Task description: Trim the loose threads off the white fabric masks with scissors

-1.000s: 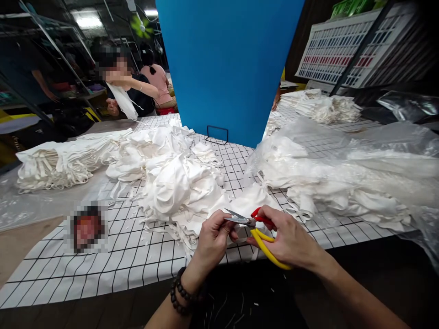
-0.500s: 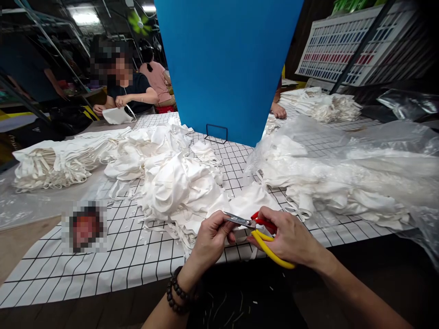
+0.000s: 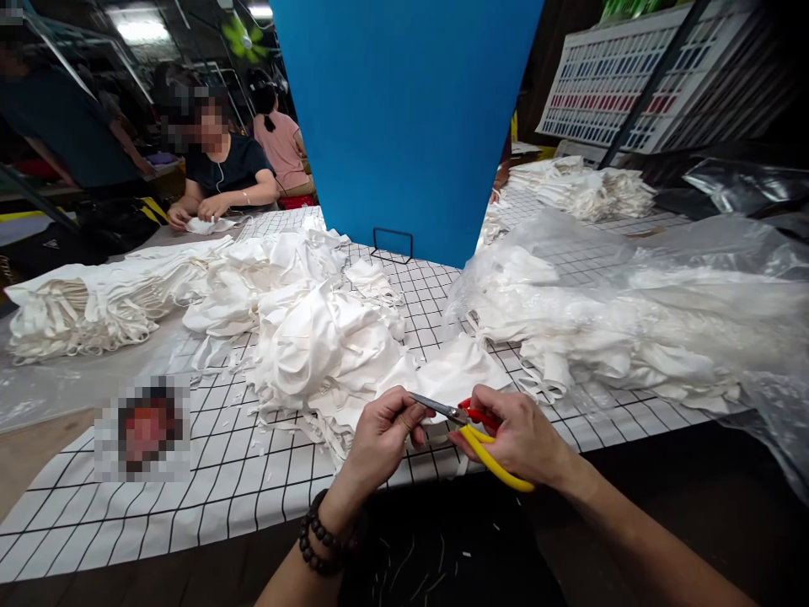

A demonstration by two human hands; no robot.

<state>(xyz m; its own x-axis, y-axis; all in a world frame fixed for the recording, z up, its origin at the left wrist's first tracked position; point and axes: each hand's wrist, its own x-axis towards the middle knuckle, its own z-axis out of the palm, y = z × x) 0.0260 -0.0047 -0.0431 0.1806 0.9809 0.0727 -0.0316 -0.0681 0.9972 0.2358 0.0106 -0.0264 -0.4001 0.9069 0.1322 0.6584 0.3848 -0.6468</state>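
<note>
Both hands met at the scissors (image 3: 464, 419): your right hand (image 3: 522, 438) gripped the handles, your left hand (image 3: 379, 438) pinched white fabric (image 3: 458, 375) at the blades. Best kept fingertips behind the blades.

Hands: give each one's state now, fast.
Left hand: closed, pinching the white fabric piece.
Right hand: closed on the scissors.
</note>
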